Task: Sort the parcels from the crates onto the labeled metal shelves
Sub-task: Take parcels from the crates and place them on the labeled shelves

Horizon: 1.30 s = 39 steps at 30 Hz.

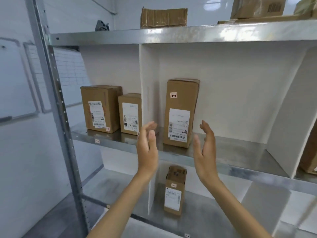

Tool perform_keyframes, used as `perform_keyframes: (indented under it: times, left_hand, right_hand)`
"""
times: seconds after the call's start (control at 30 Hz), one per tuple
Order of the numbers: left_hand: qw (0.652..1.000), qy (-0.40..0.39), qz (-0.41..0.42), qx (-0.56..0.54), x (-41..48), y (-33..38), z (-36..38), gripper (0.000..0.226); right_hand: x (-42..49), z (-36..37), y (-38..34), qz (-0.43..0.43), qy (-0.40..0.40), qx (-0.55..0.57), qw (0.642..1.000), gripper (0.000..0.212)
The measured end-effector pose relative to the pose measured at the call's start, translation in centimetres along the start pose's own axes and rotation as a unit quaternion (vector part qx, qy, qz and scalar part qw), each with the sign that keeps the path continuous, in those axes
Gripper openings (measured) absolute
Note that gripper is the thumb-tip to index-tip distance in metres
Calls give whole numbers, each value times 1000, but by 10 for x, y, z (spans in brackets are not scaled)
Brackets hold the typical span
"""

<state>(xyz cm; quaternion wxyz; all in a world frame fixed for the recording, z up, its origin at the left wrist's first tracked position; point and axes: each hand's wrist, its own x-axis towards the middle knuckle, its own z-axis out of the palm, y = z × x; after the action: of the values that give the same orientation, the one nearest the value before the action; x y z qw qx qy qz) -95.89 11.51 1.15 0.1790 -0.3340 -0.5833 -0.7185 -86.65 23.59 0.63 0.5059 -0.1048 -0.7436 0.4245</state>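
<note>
A tall brown parcel (pixel 181 112) marked 1-2 stands upright on the middle metal shelf (pixel 240 152), in the compartment right of a white divider (pixel 148 86). My left hand (pixel 147 146) and my right hand (pixel 205 148) are held up on either side of it, fingers apart, palms facing each other, touching nothing. Left of the divider stand two more parcels, a larger one (pixel 100 109) and a smaller one (pixel 130 114). Another small parcel (pixel 175 191) stands on the shelf below.
The steel upright (pixel 56 100) of the rack runs down the left. On the top shelf lie a flat cardboard parcel (pixel 163 18) and another box (pixel 257 7). A second white divider (pixel 291 117) closes the compartment on the right. Whiteboards (pixel 17 79) hang on the left wall.
</note>
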Motion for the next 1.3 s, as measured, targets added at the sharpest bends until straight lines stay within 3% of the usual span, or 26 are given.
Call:
perform_keyframes:
  times: [0.1, 0.3, 0.5, 0.73, 1.03, 1.3]
  left_hand:
    - [999, 43, 11, 29, -37, 14, -36, 25]
    - [985, 120, -47, 113, -130, 38, -140, 28]
    - [947, 205, -130, 212, -210, 53, -250, 25]
    - [900, 273, -209, 270, -272, 49, -328, 27]
    - [872, 293, -257, 294, -280, 1, -401, 28]
    - [860, 235, -340, 300, -245, -94, -452, 27]
  right_hand:
    - [-41, 10, -17, -18, -43, 31, 998, 45]
    - [-144, 48, -38, 4, -186, 66, 980, 35]
    - [-234, 87, -58, 28, -337, 94, 936, 27]
    - [-288, 135, -50, 41, -464, 82, 881, 25]
    - [-310, 233, -14, 77, -527, 66, 844, 22]
    - [-303, 340, 30, 106, -560, 18, 822, 20]
